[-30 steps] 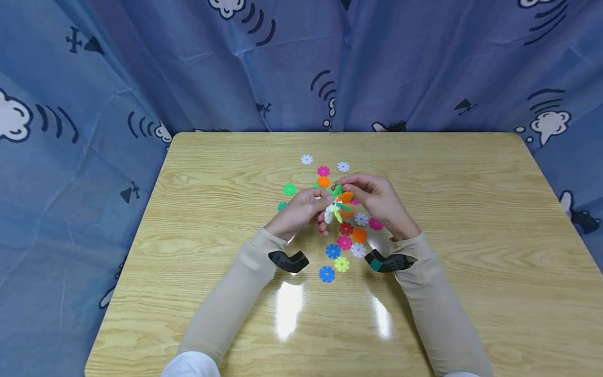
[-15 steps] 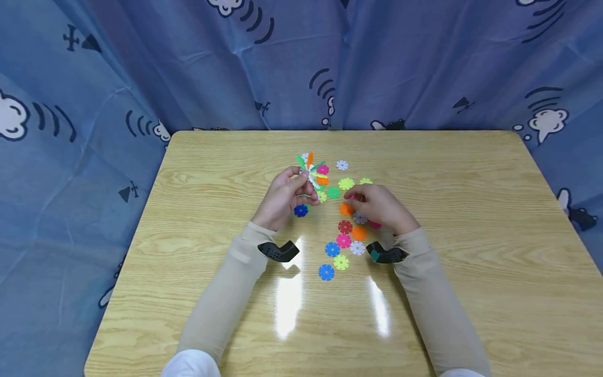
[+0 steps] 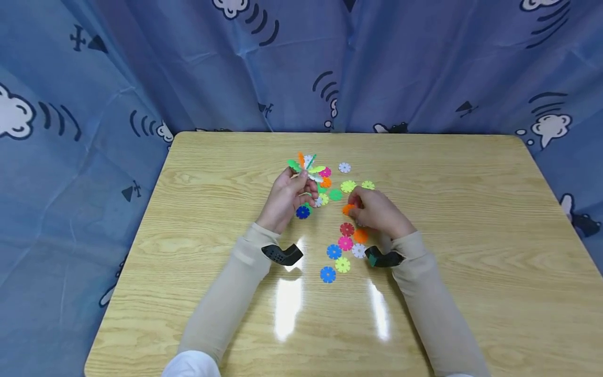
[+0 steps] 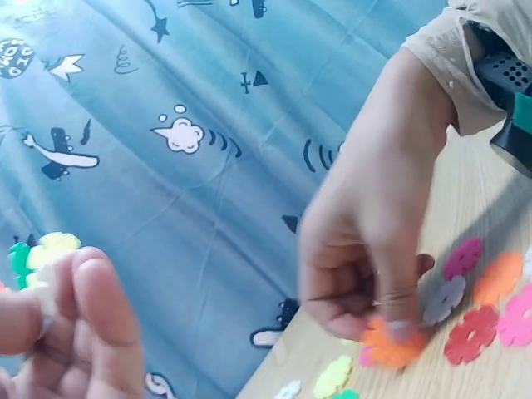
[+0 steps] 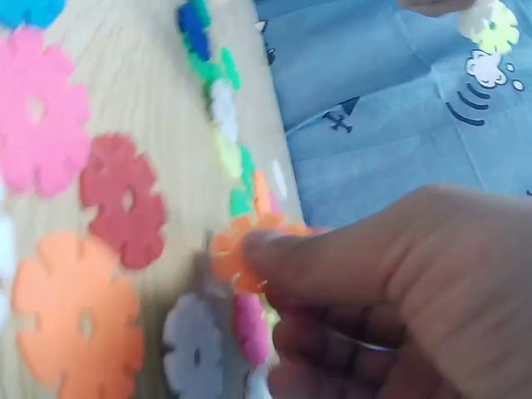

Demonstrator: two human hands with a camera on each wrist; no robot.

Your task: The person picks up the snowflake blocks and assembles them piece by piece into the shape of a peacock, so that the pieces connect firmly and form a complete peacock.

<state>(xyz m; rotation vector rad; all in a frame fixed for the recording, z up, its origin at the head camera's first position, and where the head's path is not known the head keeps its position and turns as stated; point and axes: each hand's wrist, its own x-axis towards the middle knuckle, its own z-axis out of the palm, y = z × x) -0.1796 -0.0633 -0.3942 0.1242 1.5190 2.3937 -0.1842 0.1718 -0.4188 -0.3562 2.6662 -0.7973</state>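
Orange disc (image 5: 231,256), white-green-orange-yellow disc cluster (image 3: 315,170), blue cloud-patterned curtain (image 3: 292,63), beige sleeves (image 3: 226,296), yellowish wood-grain table (image 3: 476,209)

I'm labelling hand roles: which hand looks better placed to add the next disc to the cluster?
Probably the right hand: it pinches an orange disc between thumb and fingers, while the left hand is occupied holding the cluster up.

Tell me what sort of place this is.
Probably an indoor, curtained-off tabletop recording spot: a blue cartoon-print curtain hangs behind a wood-grain table, colourful notched discs lie scattered on it, and the person wears black wrist devices.
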